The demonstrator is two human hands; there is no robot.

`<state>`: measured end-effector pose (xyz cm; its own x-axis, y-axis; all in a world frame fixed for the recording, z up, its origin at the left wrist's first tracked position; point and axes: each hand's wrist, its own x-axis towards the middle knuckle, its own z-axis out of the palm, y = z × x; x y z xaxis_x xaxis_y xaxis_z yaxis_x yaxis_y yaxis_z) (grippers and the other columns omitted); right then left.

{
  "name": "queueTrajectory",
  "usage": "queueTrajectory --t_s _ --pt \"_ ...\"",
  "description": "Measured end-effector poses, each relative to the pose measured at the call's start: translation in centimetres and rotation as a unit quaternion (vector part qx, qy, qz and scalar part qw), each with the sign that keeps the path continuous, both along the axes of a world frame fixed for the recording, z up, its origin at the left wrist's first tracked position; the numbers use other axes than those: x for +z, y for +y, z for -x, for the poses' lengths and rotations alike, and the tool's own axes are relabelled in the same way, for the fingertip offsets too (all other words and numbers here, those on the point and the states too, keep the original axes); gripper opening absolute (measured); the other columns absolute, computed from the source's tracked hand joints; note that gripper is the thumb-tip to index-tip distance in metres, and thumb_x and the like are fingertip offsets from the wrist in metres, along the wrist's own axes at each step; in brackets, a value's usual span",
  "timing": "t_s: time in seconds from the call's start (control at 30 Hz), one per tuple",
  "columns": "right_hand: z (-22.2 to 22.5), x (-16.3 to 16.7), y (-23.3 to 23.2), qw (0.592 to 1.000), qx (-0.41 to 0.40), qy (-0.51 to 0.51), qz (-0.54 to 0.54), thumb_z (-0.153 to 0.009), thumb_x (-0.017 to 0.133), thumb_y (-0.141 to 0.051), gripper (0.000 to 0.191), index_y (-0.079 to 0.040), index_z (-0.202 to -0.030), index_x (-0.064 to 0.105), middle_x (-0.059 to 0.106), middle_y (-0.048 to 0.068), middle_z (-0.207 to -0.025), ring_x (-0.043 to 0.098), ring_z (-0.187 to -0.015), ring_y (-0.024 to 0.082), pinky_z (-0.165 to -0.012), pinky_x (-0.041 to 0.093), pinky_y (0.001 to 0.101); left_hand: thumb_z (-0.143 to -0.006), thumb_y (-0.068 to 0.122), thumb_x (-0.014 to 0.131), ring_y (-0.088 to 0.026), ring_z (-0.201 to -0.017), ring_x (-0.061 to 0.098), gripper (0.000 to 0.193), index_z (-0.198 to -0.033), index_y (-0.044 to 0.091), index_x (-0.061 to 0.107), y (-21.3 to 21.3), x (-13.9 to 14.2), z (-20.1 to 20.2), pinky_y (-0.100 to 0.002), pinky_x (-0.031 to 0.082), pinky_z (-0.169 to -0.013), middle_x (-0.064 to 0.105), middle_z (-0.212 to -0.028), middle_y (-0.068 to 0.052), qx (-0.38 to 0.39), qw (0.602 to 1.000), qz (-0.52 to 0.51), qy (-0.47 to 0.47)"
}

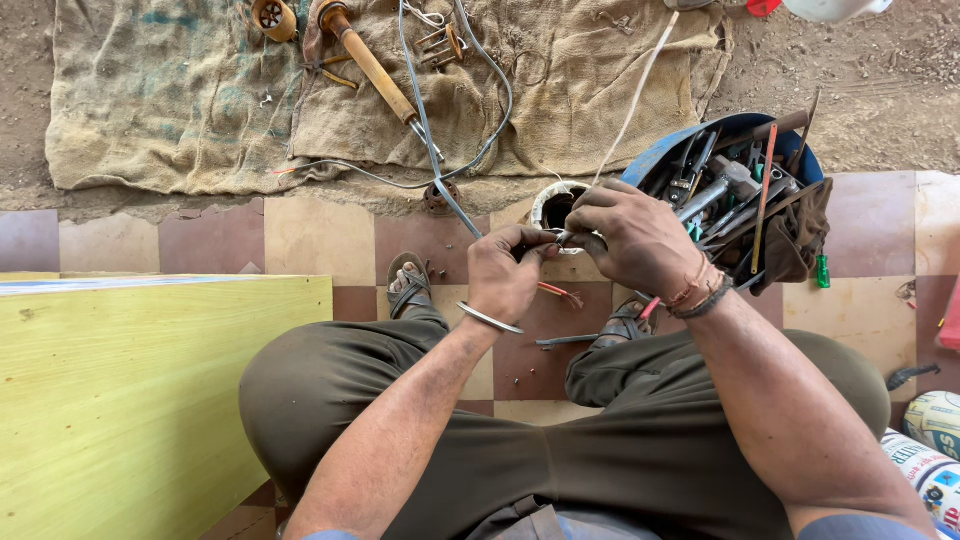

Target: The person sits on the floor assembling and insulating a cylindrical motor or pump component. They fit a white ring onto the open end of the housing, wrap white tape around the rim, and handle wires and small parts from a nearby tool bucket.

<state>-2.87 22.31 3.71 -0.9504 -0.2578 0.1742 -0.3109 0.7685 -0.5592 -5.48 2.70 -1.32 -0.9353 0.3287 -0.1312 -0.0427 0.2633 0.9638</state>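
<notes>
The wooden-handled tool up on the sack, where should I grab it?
Grab the wooden-handled tool around its long brown handle, coming from above, since it lies flat on the burlap sack. The handle is thick and bare; the metal tip at its lower right end is thin and crossed by a grey cable.

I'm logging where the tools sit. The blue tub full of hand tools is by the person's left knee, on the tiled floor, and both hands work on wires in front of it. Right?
Not quite. The head view shows the blue tub by the right knee, not the left. The rest holds: it sits on the tiled floor, and the left hand and right hand work on wires.
</notes>
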Motion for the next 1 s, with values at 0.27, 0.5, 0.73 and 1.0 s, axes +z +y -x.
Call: queueTrajectory --t_s 0.27,0.5,0.73,1.0 --pt "-0.7 3.1 0.5 0.975 -0.074 -0.186 -0.099 -0.086 0.073 -0.025 0.016 -0.012 -0.095 0.075 0.068 0.008 -0.097 0.063 -0.102 0.031 -0.084 0.051 0.0453 -0.083 -0.006 0.071 -0.019 -0.085 0.078 0.017 -0.097 0.001 0.077 0.8 1.6 -0.8 -0.03 0.062 -0.076 0.077 -0.094 -0.011 -0.018 0.996 -0.026 0.086" --pt "-0.2 2.3 2.2 0.971 -0.021 -0.237 -0.001 -0.091 0.071 -0.031 0.027 -0.005 -0.095 0.072 0.067 0.012 -0.098 0.061 -0.104 0.03 -0.089 0.049 0.0414 -0.087 0.002 0.078 -0.024 -0.083 0.074 0.013 -0.1 0.003 0.076 1.4 2.5 -1.3 -0.033 0.059 -0.072 0.074 -0.094 -0.011 -0.04 0.986 0.002 0.161" --pt "-0.4 2.2 2.0 0.952 -0.075 -0.293 0.046 -0.095 0.07 -0.028 0.026 -0.002 -0.098 0.069 0.07 0.013 -0.08 0.067 -0.072 0.028 -0.066 0.052 0.0376 -0.084 0.008 0.082 -0.019 -0.078 0.074 0.019 -0.103 0.006 0.077 2.0 2.8 -1.5 -0.029 0.059 -0.067 0.072 -0.094 -0.009 -0.031 0.988 -0.01 0.15" --pt "-0.7 1.1 3.2 0.791 -0.137 -0.377 0.462 -0.1 0.067 -0.018 0.023 -0.008 -0.121 0.067 0.073 0.005 -0.077 0.063 -0.054 0.007 -0.044 0.047 0.0211 -0.087 0.007 0.081 -0.014 -0.081 0.074 0.017 -0.104 0.008 0.079 2.1 1.9 -1.8 -0.028 0.061 -0.071 0.075 -0.094 -0.006 0.037 0.991 -0.042 0.121"
